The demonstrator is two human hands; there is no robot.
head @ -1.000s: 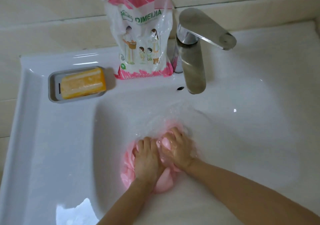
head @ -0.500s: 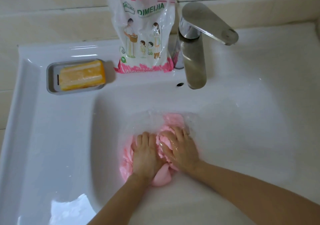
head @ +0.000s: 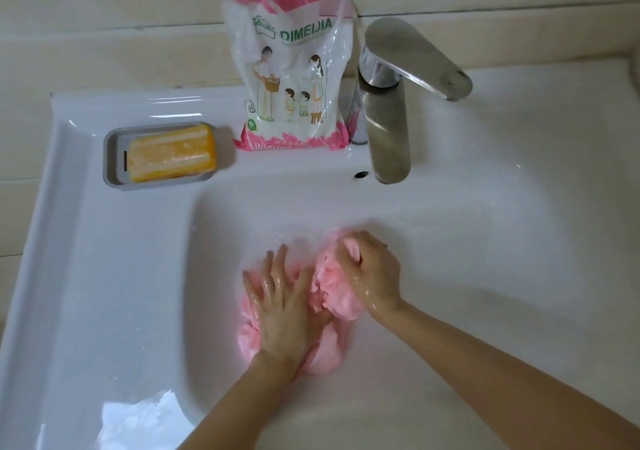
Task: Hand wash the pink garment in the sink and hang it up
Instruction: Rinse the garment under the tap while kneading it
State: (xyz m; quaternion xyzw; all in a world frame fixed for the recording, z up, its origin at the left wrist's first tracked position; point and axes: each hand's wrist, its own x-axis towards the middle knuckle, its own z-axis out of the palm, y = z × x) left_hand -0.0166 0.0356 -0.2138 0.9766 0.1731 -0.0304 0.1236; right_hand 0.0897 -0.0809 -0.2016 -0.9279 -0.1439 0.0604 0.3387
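Note:
A wet pink garment (head: 332,286) lies bunched at the bottom of the white sink (head: 485,259), in shallow water. My left hand (head: 284,307) presses flat on its left part, fingers spread and straight. My right hand (head: 372,273) grips the upper right bunch of the cloth with curled fingers. Both hands are wet. Part of the garment is hidden under my hands.
A chrome faucet (head: 391,103) stands at the back of the basin, with no water running. A pink and white washing powder bag (head: 294,68) stands left of it. An orange soap bar (head: 171,155) lies in a grey dish (head: 110,162) on the left ledge.
My hands were close together on the garment; now they have moved apart. The left hand's fingers have spread flat, and the right hand has pulled a bunch of cloth up and to the right.

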